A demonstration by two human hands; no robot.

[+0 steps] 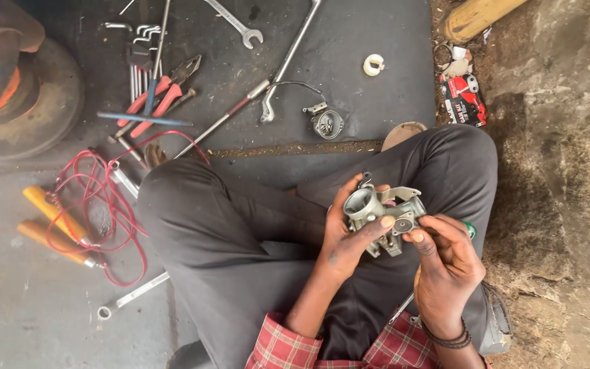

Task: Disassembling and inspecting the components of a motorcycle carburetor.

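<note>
On a dark mat (349, 41) strewn with tools (upper left of the frame), a metal carburetor (384, 208) was gripped by the left hand (343, 236) and pinched by the right hand (445, 263) at lower centre.

Dark grey rubber floor mat (349, 41) far centre; grey concrete floor (22, 314) left; rough brown dirt ground (561, 171) right; flat daylight.

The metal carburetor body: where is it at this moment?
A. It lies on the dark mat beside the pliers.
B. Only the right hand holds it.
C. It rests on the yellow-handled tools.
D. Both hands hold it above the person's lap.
D: the carburetor body sits between the left hand and right hand, over the crossed legs.
</note>
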